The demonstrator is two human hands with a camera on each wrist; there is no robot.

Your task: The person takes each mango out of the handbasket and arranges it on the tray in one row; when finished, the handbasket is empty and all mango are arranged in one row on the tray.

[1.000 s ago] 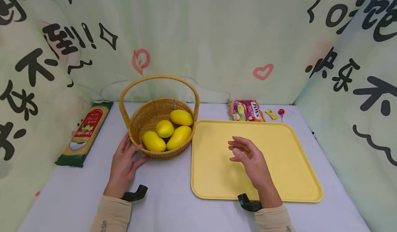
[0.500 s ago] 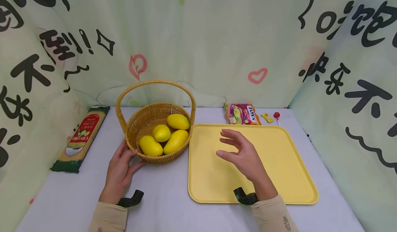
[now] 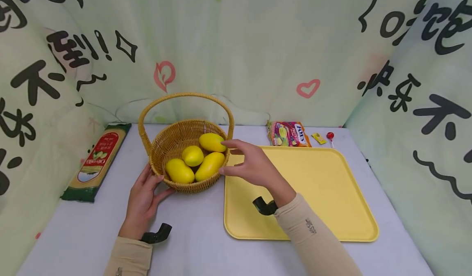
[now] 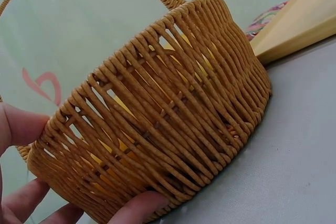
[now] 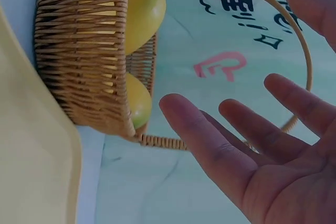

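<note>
A wicker basket [image 3: 173,138] with a tall hoop handle stands on the left of the table and contains several yellow mangoes; one fruit [image 3: 192,156] is smaller and rounder. My left hand [image 3: 141,198] holds the basket's left front side; in the left wrist view one fingertip [image 4: 29,127] lies at the rim and another digit [image 4: 139,208] touches low on the wall. At the basket's right rim hovers my right hand [image 3: 254,163], fingers spread and holding nothing, fingertips close to the right-hand mangoes [image 3: 212,142]. The right wrist view shows a gap between those fingers and the fruit [image 5: 137,100].
A yellow tray [image 3: 302,210] lies to the right of the basket, under the right forearm. Behind it are a colourful candy bag [image 3: 289,134], a small yellow packet [image 3: 318,138] and a red lollipop [image 3: 330,135]. At far left is a green-and-red food package [image 3: 97,161].
My right hand has moved left from over the tray to the basket's right rim, its fingers spreading wider. The left hand stays at the basket.
</note>
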